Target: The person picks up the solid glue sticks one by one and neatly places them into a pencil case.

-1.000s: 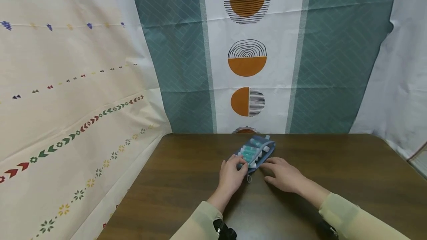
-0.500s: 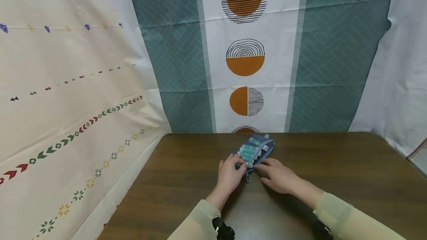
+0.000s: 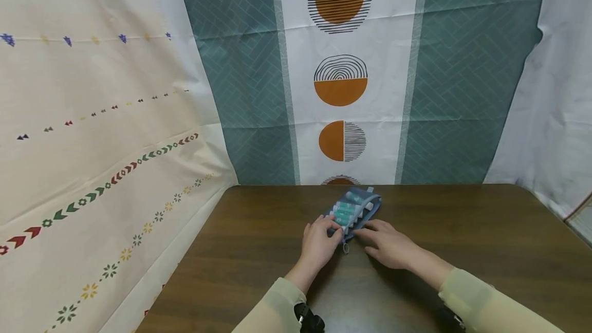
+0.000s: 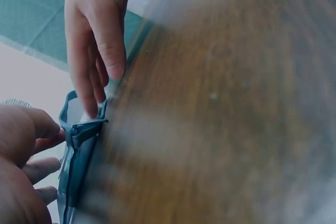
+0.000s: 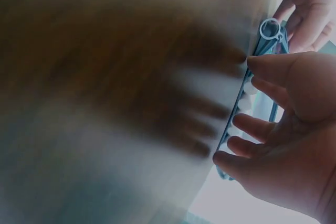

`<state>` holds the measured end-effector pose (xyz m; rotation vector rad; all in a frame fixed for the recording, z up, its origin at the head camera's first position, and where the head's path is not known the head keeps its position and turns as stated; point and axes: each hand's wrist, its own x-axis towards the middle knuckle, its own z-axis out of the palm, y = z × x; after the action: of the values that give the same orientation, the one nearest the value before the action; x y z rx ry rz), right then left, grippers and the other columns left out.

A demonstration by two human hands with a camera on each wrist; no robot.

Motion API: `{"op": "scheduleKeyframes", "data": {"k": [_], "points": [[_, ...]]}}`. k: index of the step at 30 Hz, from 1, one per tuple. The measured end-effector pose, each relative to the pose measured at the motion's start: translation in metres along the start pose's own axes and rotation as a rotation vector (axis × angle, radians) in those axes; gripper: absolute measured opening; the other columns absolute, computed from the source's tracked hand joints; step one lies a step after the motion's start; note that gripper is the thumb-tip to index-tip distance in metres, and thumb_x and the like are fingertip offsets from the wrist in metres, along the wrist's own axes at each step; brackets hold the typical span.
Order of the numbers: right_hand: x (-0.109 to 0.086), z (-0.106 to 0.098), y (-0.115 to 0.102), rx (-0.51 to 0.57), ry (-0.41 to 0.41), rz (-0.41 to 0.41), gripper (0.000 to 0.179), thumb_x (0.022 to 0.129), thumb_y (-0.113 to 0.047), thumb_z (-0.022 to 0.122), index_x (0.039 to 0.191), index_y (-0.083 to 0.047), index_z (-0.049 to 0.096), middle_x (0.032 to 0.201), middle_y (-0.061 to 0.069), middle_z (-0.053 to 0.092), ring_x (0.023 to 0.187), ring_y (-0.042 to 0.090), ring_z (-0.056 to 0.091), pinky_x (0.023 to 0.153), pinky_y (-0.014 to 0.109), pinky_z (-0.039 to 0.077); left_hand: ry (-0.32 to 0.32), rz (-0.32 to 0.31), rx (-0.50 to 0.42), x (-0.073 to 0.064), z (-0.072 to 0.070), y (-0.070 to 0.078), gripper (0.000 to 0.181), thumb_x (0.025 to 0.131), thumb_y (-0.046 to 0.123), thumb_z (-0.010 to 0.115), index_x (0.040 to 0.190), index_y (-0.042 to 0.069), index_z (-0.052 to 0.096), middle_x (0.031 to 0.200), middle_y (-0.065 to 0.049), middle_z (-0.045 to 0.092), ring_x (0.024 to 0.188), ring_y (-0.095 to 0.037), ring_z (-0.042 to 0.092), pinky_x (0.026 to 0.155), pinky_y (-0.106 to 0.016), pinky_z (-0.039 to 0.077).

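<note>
A blue zip pouch (image 3: 375, 205) with a see-through front lies unzipped near the back of the table. Several small white and teal tubes (image 3: 343, 211) show inside it, and in the right wrist view their white ends (image 5: 244, 102) line up along the opening. My left hand (image 3: 319, 240) pinches the pouch's near left corner between thumb and finger. From the right, my right hand (image 3: 387, 245) reaches to the opening, its fingers loosely bent and spread, fingertips right at the rim. A ring pull (image 3: 346, 248) hangs from the near end.
The pouch rests on a brown wooden table (image 3: 259, 251) whose back edge is close behind it. A green and white patterned cloth (image 3: 342, 143) hangs beyond that edge, with a cream cloth (image 3: 115, 194) along the left side.
My right hand has moved a little left, from beside the pouch to its opening. The left hand keeps its grip on the corner, and the pouch has hardly moved.
</note>
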<state>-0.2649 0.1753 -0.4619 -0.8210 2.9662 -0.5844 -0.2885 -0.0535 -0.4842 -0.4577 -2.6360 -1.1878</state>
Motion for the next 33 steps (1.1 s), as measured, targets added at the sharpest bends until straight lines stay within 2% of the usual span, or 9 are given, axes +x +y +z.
{"op": "scheduleKeyframes", "data": {"k": [6, 13, 17, 23, 27, 33], "points": [[-0.014, -0.008, 0.012, -0.012, 0.036, 0.027, 0.05, 0.104, -0.018, 0.077, 0.152, -0.01, 0.066, 0.156, 0.027, 0.055, 0.146, 0.052, 0.048, 0.108, 0.07, 0.049, -0.019, -0.007, 0.018, -0.002, 0.003, 0.004, 0.01, 0.103, 0.017, 0.078, 0.104, 0.012, 0.086, 0.146, -0.01, 0.072, 0.151, -0.043, 0.052, 0.123, -0.072, 0.031], [-0.027, -0.014, 0.021, -0.021, 0.063, 0.068, 0.052, 0.104, -0.024, 0.078, 0.152, -0.009, 0.064, 0.157, 0.03, 0.053, 0.146, 0.054, 0.048, 0.107, 0.07, 0.05, -0.029, 0.054, 0.114, -0.01, 0.006, 0.009, 0.008, 0.102, 0.017, 0.078, 0.102, 0.014, 0.085, 0.14, -0.009, 0.075, 0.145, -0.043, 0.057, 0.116, -0.073, 0.04], [-0.032, -0.016, 0.026, -0.03, 0.083, 0.084, 0.054, 0.103, -0.024, 0.079, 0.152, -0.009, 0.064, 0.157, 0.031, 0.053, 0.146, 0.055, 0.048, 0.106, 0.072, 0.049, -0.07, 0.062, 0.143, -0.016, 0.006, 0.016, 0.01, 0.103, 0.019, 0.077, 0.108, 0.014, 0.084, 0.143, -0.008, 0.073, 0.146, -0.039, 0.058, 0.114, -0.072, 0.041], [-0.041, -0.014, 0.031, -0.034, 0.108, 0.106, 0.057, 0.104, -0.028, 0.078, 0.154, -0.007, 0.062, 0.157, 0.03, 0.054, 0.149, 0.058, 0.043, 0.107, 0.075, 0.047, -0.137, 0.066, 0.239, -0.024, 0.007, 0.026, 0.02, 0.106, 0.028, 0.075, 0.123, 0.021, 0.079, 0.137, 0.004, 0.075, 0.139, -0.022, 0.061, 0.113, -0.064, 0.044], [-0.047, -0.014, 0.033, -0.04, 0.142, 0.121, 0.063, 0.105, -0.036, 0.076, 0.157, -0.005, 0.059, 0.158, 0.029, 0.054, 0.149, 0.057, 0.043, 0.108, 0.075, 0.046, -0.174, 0.096, 0.298, -0.029, 0.008, 0.032, 0.023, 0.106, 0.031, 0.075, 0.126, 0.022, 0.078, 0.137, 0.007, 0.074, 0.139, -0.019, 0.061, 0.113, -0.067, 0.043], [-0.056, -0.013, 0.036, -0.082, 0.199, 0.118, 0.066, 0.105, -0.04, 0.075, 0.157, -0.002, 0.058, 0.157, 0.03, 0.055, 0.149, 0.056, 0.046, 0.111, 0.073, 0.044, -0.225, 0.161, 0.355, -0.036, 0.01, 0.039, 0.027, 0.106, 0.033, 0.074, 0.13, 0.023, 0.077, 0.147, 0.003, 0.069, 0.144, -0.019, 0.058, 0.115, -0.072, 0.04]]}}
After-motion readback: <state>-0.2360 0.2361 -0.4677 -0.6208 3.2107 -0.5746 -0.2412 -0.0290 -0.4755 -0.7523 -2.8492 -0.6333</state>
